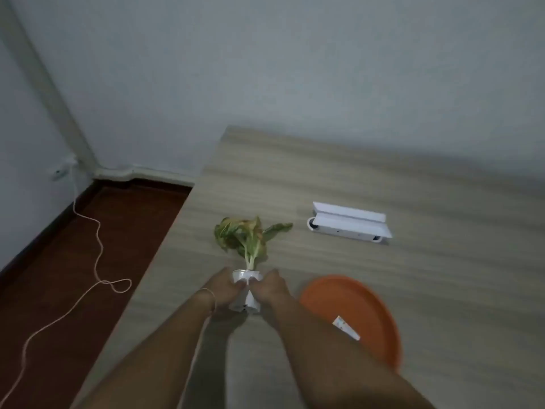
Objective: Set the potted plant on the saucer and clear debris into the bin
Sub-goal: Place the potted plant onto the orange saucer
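Though blurred, both hands' fingers (239, 286) around pot (247, 276).

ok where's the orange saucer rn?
Head view: the orange saucer lies on the table, right of the potted plant held in both hands, and partly behind the right forearm.

The tabletop (383, 178) lies bare along its far side and between the white device (349, 224) and the orange saucer (354, 308). Obstacles: a label slip (346, 327) on the saucer, the plant (247, 237) leaves ahead, and the tabletop's left edge just beside the left hand (225, 290).
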`<state>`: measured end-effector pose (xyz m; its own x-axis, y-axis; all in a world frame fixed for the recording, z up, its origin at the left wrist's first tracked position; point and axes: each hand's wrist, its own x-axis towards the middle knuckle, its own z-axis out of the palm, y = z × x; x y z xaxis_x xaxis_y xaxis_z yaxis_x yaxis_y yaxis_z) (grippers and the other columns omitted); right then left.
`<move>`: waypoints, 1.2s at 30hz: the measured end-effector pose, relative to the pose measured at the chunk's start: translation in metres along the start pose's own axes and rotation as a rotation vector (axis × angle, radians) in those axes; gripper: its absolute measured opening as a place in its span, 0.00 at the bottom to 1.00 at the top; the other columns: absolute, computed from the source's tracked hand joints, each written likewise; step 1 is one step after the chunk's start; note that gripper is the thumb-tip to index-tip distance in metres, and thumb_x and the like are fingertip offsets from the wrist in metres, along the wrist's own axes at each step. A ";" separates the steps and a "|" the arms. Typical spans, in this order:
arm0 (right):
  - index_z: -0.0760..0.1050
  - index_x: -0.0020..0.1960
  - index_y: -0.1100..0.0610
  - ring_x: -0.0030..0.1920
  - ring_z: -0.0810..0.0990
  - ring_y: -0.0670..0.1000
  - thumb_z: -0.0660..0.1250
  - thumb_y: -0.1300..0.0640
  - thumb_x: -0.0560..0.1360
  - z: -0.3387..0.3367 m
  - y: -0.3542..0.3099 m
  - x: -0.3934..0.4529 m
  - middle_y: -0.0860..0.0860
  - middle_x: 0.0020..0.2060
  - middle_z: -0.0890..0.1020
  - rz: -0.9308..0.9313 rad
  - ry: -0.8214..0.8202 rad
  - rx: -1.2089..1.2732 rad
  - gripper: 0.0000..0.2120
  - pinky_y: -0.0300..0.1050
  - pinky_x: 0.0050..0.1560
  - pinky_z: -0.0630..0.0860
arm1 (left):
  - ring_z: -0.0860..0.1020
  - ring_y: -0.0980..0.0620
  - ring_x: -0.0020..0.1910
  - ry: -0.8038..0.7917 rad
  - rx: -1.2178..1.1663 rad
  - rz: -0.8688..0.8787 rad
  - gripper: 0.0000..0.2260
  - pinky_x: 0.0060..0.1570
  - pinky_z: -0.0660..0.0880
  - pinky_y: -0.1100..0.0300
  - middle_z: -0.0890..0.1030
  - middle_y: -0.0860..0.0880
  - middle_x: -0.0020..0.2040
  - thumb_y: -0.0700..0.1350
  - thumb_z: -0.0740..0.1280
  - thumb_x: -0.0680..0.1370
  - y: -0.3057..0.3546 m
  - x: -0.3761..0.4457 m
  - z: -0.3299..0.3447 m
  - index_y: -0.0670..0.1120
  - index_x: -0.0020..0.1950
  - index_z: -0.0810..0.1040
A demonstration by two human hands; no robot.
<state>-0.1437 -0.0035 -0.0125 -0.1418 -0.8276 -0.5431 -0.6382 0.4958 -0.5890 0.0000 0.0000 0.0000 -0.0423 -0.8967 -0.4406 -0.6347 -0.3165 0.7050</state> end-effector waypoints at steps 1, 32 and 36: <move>0.69 0.66 0.58 0.64 0.77 0.61 0.66 0.39 0.68 0.007 0.003 -0.001 0.59 0.65 0.77 0.036 -0.003 0.024 0.33 0.52 0.64 0.75 | 0.77 0.50 0.58 -0.015 -0.024 0.033 0.26 0.59 0.74 0.58 0.78 0.47 0.63 0.57 0.66 0.71 -0.002 -0.003 0.000 0.43 0.64 0.76; 0.77 0.56 0.52 0.45 0.85 0.49 0.70 0.40 0.58 -0.006 0.064 0.034 0.47 0.47 0.86 -0.128 -0.015 0.346 0.30 0.54 0.48 0.84 | 0.80 0.47 0.54 0.037 -0.115 0.001 0.22 0.57 0.78 0.46 0.82 0.47 0.56 0.49 0.70 0.68 0.007 -0.009 0.034 0.45 0.60 0.76; 0.75 0.55 0.54 0.46 0.85 0.51 0.72 0.50 0.61 -0.038 0.070 0.016 0.51 0.47 0.84 -0.107 0.053 0.467 0.24 0.57 0.47 0.84 | 0.79 0.49 0.57 0.061 -0.173 0.037 0.24 0.59 0.77 0.48 0.80 0.47 0.59 0.45 0.73 0.68 0.031 -0.007 0.054 0.44 0.62 0.72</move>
<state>-0.2197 0.0083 -0.0397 -0.1405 -0.8865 -0.4408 -0.2453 0.4625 -0.8520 -0.0613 0.0131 -0.0053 -0.0127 -0.9243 -0.3814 -0.4911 -0.3265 0.8076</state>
